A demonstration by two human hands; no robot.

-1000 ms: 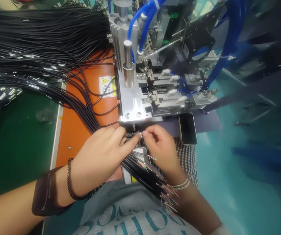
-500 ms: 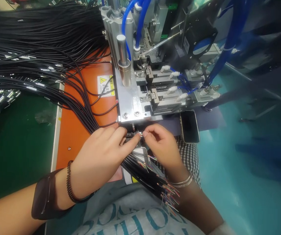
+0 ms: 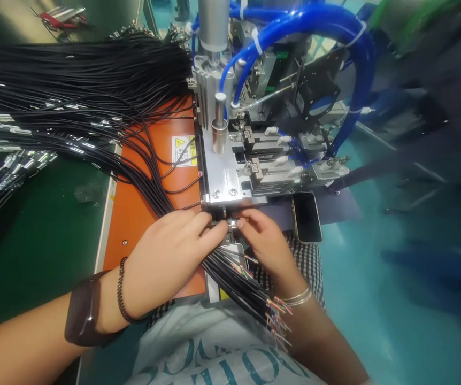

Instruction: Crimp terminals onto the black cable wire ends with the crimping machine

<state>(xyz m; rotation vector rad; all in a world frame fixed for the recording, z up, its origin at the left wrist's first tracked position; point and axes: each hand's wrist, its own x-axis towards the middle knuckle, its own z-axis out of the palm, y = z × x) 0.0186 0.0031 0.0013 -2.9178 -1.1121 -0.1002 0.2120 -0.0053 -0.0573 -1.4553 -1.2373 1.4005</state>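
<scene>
- Pinching a small metal piece (image 3: 232, 224) in the fingertips of the right hand (image 3: 266, 238), between both hands.
- Covering black cables (image 3: 236, 286) with the left hand (image 3: 176, 251); cannot tell its grip.
- Facing a machine (image 3: 221, 176) just beyond both hands, with a phone (image 3: 307, 216) right of the right hand.

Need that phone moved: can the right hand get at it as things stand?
Probably yes: the phone lies close beside the right hand, with nothing visible between them, though that hand is occupied at a small metal part.

Black cables (image 3: 236, 283); orange board (image 3: 134, 230); blue tubes (image 3: 362, 59); black-white checked cloth (image 3: 307, 264); yellow-white label (image 3: 179, 149); teal floor (image 3: 354, 272).
</scene>
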